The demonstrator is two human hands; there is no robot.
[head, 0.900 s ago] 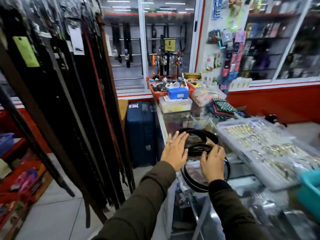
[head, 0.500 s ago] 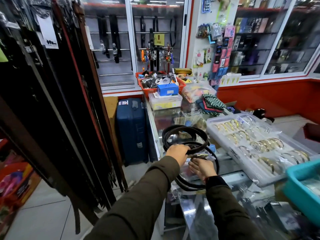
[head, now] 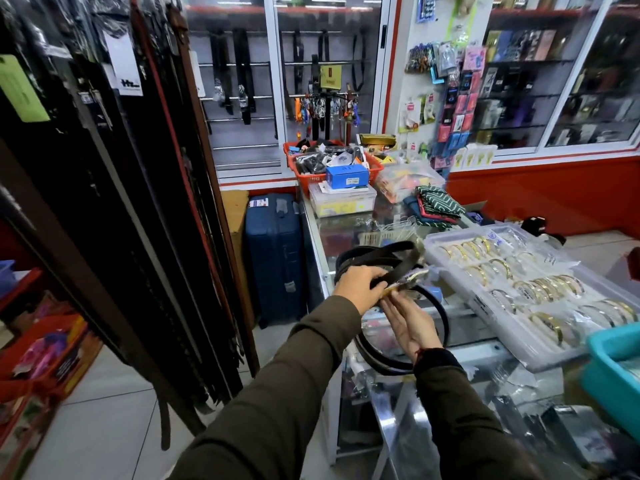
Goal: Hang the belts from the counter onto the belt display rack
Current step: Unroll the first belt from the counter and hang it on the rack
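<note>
Coiled black belts (head: 377,256) are lifted just above the glass counter (head: 346,233). My left hand (head: 360,289) is shut around the coil at its near side. My right hand (head: 410,323) sits palm up under the belt's buckle end, fingers pinching the buckle and its tag (head: 403,287). Another black belt loop (head: 440,306) lies on the counter beneath my right hand and curves round behind my wrist. The belt display rack (head: 138,202) stands at the left, packed with long hanging black and brown belts.
A white tray of gold bangles (head: 519,289) fills the counter right of the belts. A teal bin (head: 613,368) sits at the near right. A blue suitcase (head: 273,254) stands between rack and counter. Red baskets and boxes (head: 332,168) crowd the counter's far end.
My hands went from resting flat on the coiled belts to gripping them. The coil has come up off the glass, and my right hand has turned palm up under the buckle.
</note>
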